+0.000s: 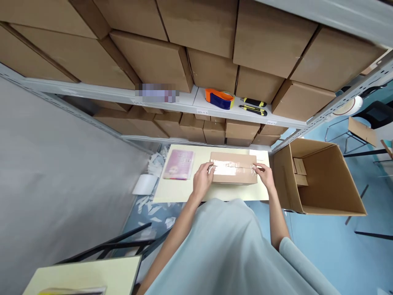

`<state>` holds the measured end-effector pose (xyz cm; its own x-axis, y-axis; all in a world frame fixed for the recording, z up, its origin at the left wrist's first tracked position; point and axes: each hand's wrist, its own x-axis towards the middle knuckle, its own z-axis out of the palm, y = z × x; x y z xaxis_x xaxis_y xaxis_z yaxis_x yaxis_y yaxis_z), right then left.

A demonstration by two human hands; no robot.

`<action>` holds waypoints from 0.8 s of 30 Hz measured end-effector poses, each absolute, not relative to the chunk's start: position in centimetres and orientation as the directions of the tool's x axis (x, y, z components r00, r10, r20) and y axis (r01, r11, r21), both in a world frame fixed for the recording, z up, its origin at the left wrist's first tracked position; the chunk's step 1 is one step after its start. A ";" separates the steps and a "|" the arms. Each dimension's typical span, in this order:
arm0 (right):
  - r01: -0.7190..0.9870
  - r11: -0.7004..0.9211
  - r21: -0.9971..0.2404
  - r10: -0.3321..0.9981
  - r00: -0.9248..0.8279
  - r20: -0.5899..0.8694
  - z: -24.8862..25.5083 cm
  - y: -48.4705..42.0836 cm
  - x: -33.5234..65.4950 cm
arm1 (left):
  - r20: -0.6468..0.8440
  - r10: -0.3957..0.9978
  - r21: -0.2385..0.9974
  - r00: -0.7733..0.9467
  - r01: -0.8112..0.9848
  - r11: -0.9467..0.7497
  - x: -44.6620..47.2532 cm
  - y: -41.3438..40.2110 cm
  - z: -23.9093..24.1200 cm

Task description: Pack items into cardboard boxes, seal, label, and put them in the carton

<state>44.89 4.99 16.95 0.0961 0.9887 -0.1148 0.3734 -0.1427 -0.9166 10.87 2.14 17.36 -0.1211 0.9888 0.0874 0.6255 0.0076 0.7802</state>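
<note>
With the taped carton (241, 170) lying on the tabletop (173, 193), both hands are at its ends.
Head view: left hand (202, 179) part-curled, fingertips touching the carton's left end; right hand (264, 175) part-open, thumb and fingers at the right edge. Can't tell if either actually grips. Pink booklet (179, 164) lies left of the carton; open large box (331, 184) stands right of the tabletop.

The box (242, 173) is matt cardboard, its tape (225, 169) glossy plastic, the shelf (187, 99) smooth metal.
</note>
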 end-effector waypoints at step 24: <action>0.323 -0.136 -0.937 0.974 0.217 -0.066 15.5 3.7 43.4 | 0.018 0.910 0.926 -0.415 0.350 0.141 12.4 3.2 14.9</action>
